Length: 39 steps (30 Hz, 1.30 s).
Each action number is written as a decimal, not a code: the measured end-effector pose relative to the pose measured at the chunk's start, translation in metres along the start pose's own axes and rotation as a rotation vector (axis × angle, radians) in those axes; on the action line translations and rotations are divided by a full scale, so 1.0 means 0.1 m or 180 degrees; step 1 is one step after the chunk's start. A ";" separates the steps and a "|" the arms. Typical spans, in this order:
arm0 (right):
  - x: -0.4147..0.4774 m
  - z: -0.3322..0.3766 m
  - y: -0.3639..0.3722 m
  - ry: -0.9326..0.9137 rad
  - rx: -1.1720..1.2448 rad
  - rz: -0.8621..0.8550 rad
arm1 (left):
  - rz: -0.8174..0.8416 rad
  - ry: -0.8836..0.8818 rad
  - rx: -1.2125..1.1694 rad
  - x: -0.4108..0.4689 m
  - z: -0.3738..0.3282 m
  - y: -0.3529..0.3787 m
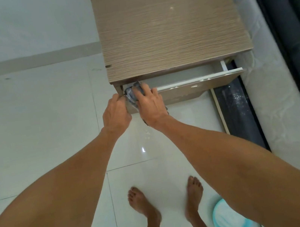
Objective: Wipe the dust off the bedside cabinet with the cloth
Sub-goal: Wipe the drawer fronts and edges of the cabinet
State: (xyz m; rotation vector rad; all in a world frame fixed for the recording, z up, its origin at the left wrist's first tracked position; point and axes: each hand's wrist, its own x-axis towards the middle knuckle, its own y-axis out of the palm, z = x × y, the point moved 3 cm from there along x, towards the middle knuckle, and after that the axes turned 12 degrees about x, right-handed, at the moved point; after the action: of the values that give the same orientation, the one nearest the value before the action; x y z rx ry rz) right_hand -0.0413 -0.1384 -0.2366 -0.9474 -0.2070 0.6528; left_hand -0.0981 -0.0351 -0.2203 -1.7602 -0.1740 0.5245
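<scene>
White tiled floor (pixel 48 119); both hands (left (pixel 116 113), right (pixel 150 105)) grip cloth (pixel 131 94) at drawer (pixel 190 85).

You stand barefoot on a glossy white tiled floor (pixel 48 119). On it sit the bedside cabinet (pixel 169 28), a turquoise basin (pixel 229 220) beside your right foot, and small white crumbs (pixel 147 134).
</scene>
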 end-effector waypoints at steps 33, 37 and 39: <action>-0.36 -2.62 -1.77 0.0412 -0.0819 -0.0269 | 0.0059 0.0104 0.1208 0.02 -1.74 0.48; -0.43 -2.90 -1.91 0.1087 -0.0410 -0.0521 | 0.0144 0.0111 0.1233 0.02 -1.73 0.47; -0.56 -3.07 -1.98 0.1963 -0.0021 -0.0797 | 0.0175 0.0121 0.1225 0.03 -1.73 0.46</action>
State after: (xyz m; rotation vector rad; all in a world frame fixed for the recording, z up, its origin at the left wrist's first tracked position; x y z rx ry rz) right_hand 0.1335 -0.4641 -0.2488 -1.0654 0.2189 0.1117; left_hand -0.0280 -0.1990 -0.2362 -1.4008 0.0037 0.5252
